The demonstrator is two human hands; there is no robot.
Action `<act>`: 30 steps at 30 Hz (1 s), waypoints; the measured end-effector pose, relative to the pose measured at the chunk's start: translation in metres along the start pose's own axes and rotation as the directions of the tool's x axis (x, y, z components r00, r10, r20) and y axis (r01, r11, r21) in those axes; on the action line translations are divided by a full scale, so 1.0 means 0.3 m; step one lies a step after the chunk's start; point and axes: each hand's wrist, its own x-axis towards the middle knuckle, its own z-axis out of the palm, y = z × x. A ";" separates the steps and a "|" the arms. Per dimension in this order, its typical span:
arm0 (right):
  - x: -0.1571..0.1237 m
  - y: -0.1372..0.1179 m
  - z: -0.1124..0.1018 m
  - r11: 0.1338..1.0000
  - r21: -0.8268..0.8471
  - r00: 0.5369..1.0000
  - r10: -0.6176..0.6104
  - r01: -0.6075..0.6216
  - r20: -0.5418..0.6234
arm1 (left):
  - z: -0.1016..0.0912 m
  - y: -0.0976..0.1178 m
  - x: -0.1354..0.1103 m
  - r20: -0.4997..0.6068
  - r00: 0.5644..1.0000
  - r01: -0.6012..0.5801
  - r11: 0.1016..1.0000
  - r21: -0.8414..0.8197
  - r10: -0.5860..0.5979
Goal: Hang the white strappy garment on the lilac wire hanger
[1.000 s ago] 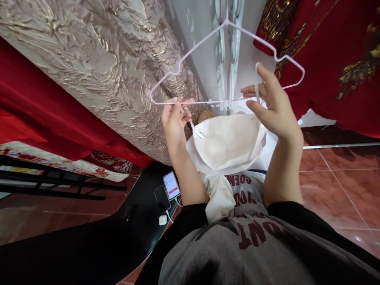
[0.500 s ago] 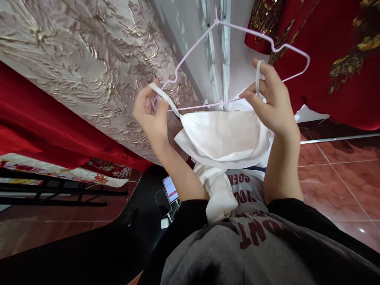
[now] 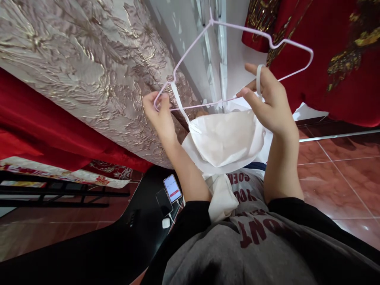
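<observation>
A pale pink hanger [image 3: 241, 28] hangs in front of me. My left hand [image 3: 160, 114] is closed round its lower left corner. A white strap [image 3: 179, 99] is hooked in the hanger's left notch and runs down to a white garment [image 3: 228, 134] with a rounded top edge. My right hand [image 3: 271, 97] pinches the hanger's bottom bar between thumb and fingertips. The garment's other strap [image 3: 258, 79] is looped over the fingers of that hand, apart from the hanger's right notch. White cloth [image 3: 224, 198] from the garment drapes against my shirt.
Pale embossed fabric with gold sheen [image 3: 89, 59] hangs at left, beside red cloth [image 3: 59, 114]. A red garment with gold sequins [image 3: 314, 51] hangs at right. Two phones, one a lit phone [image 3: 172, 188], and a white earbud case [image 3: 166, 223] lie on a black surface [image 3: 118, 237].
The left strap has gone from my left fingers into the hanger's left notch. My left hand has moved slightly right and down to the hanger's corner. My right hand has barely moved.
</observation>
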 end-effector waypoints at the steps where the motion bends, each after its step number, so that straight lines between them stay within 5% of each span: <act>1: -0.001 -0.001 0.005 1.000 0.010 1.000 -0.001 0.001 -0.006 | -0.001 -0.012 -0.017 -0.008 1.000 0.013 1.000 -0.001 -0.013; 6: -0.003 -0.011 0.017 0.995 0.096 0.997 -0.024 0.030 -0.069 | 0.001 -0.096 -0.055 -0.090 0.996 0.018 1.000 0.003 -0.017; 9: 0.005 0.007 -0.009 0.982 0.181 0.978 -0.015 0.053 -0.207 | -0.011 -0.143 -0.035 -0.218 0.975 -0.048 0.999 -0.019 0.042; 15: 0.024 0.150 -0.131 0.975 0.069 0.838 -0.144 0.211 -0.527 | -0.023 -0.173 -0.010 -0.246 0.966 -0.107 0.990 -0.090 0.081; 19: 0.036 0.216 -0.187 0.988 -0.027 0.845 -0.144 0.152 -0.516 | -0.034 -0.172 -0.005 -0.257 0.964 -0.088 0.995 -0.048 0.073; 25: 0.098 0.145 -0.189 0.993 -0.110 0.910 -0.081 0.040 -0.406 | -0.067 -0.174 0.012 -0.226 0.968 -0.114 0.993 -0.016 0.107; 30: 0.129 0.180 -0.217 0.989 -0.113 0.875 -0.136 0.094 -0.464 | -0.074 -0.177 0.011 -0.198 0.974 -0.110 0.994 -0.012 0.106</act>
